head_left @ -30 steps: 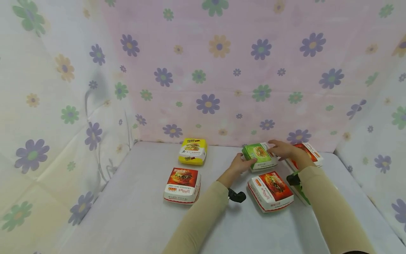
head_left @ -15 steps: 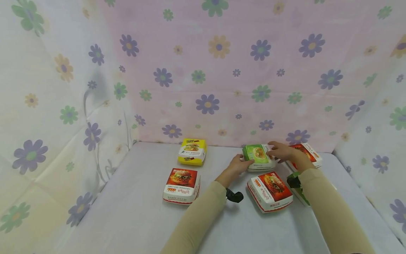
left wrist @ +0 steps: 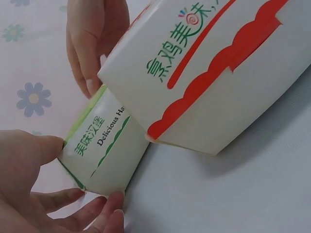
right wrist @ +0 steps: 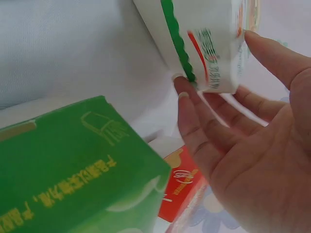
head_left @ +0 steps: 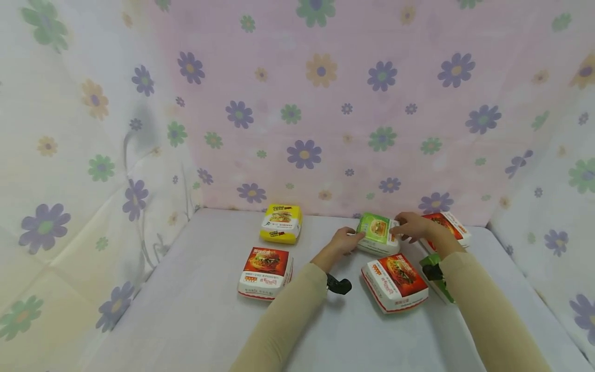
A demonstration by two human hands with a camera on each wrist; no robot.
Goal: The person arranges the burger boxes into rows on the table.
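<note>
A green-and-white burger box (head_left: 374,227) with a burger picture on its lid lies toward the back right of the table. My left hand (head_left: 341,243) holds its left corner; in the left wrist view the thumb is at the upper edge and fingertips are at the lower one. On the opposite side my right hand (head_left: 413,227) grips the box, with the thumb at one edge and fingers against the white side wall (right wrist: 214,48). Just in front sits a red-and-white burger box (head_left: 400,281), which covers part of the green one in the left wrist view.
Another green box (head_left: 437,276) lies partly hidden under my right wrist. Behind my right hand is a second red-and-white box (head_left: 450,226). To the left stand a yellow-and-white box (head_left: 281,223) and a third red-and-white box (head_left: 266,271). A flowered cloth (head_left: 325,181) backs the table.
The green-and-white burger box has turned clockwise between my hands and shifted slightly nearer. My left hand has moved a little left with it. The other boxes stay put.
</note>
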